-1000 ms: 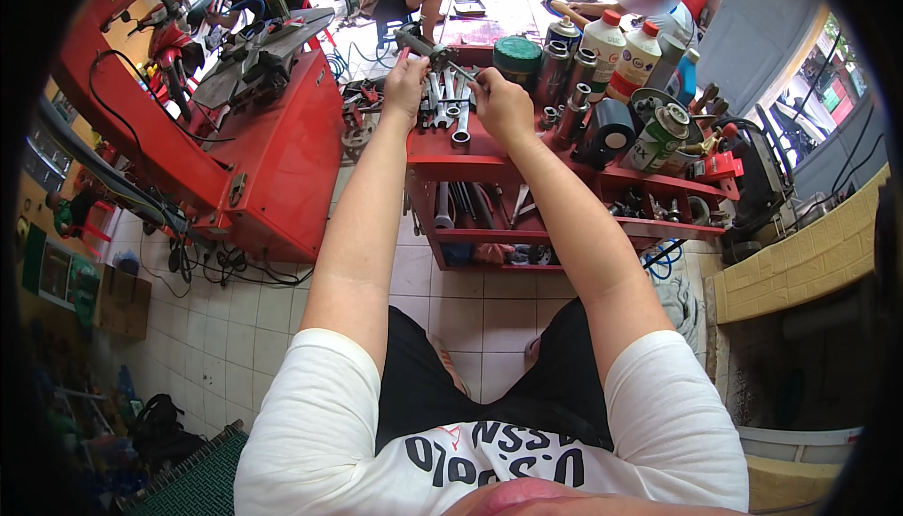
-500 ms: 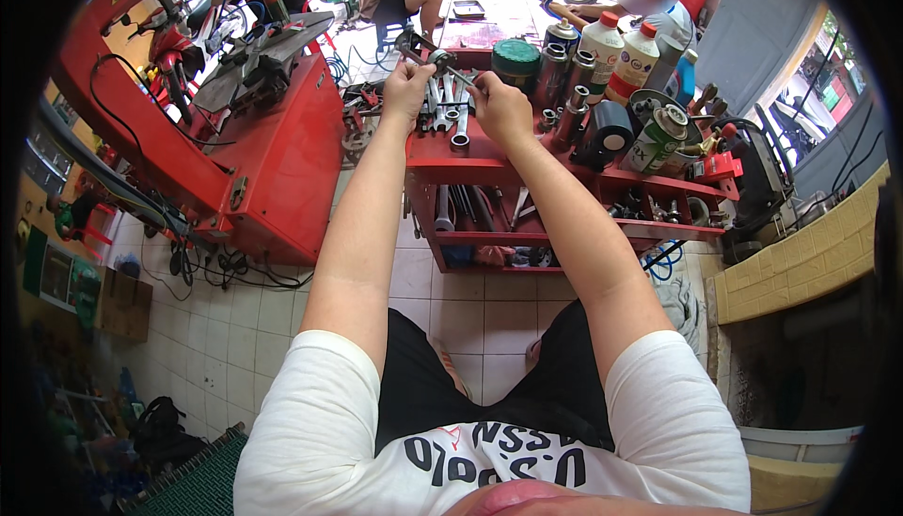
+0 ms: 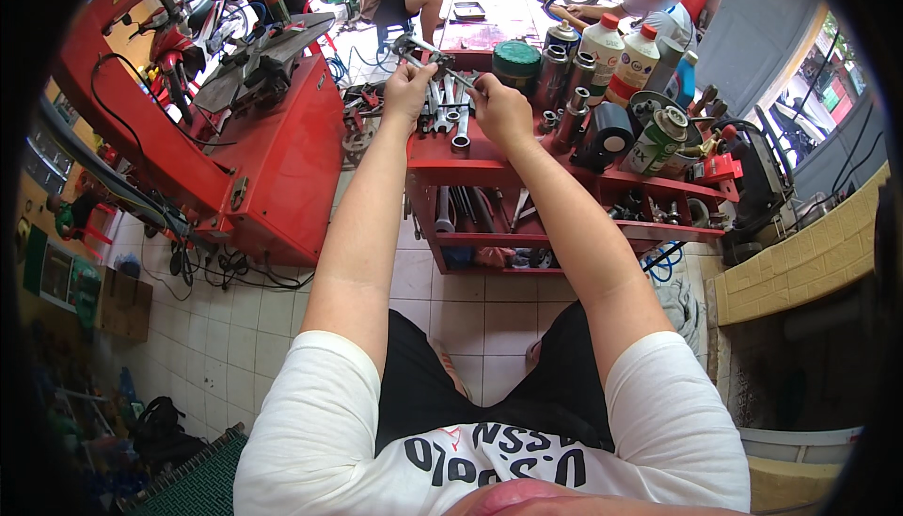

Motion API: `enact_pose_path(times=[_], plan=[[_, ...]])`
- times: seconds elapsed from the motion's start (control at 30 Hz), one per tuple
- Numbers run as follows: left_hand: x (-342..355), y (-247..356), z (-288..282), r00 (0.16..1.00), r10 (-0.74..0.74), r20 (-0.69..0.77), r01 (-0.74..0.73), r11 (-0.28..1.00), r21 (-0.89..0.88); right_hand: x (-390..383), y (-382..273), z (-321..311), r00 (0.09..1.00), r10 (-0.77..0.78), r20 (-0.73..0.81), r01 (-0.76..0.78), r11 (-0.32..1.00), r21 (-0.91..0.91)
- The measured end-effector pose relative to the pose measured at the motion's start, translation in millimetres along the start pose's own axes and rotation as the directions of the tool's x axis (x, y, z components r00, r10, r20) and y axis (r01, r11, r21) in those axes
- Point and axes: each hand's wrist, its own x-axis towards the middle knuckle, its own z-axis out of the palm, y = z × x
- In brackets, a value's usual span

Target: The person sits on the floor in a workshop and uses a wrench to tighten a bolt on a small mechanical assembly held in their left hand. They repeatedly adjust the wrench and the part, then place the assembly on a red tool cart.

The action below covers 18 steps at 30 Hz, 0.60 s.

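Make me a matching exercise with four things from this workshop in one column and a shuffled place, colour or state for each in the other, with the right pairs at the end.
Things:
1. metal part
2. wrenches
3. round tub
4. two pale bottles

Places, colours, states:
A. green
B. standing upright with red caps
C. held in the left hand
D. lying on top of the red cart

Right pairs: 1-C, 2-D, 3-A, 4-B
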Motion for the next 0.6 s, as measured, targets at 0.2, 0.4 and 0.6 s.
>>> enact_pose_path(times=[0.2, 0.4, 0.6], plan=[[5, -10, -6, 0.999, 0.013, 0.031, -0.011, 0.998, -0.061, 0, 1, 2, 1.0, 0.017, -0.008, -0.017, 1.0, 0.002], [-3, 5, 3, 0.999, -0.037, 0.024, 0.039, 0.996, -0.077, 0, 4, 0, 0.999, 0.036, -0.004, -0.036, 0.999, -0.012], [5, -10, -7, 0.998, 0.064, 0.026, -0.063, 0.997, -0.051, 1, -3, 1, 1.0, -0.008, 0.015, 0.009, 1.0, -0.016]])
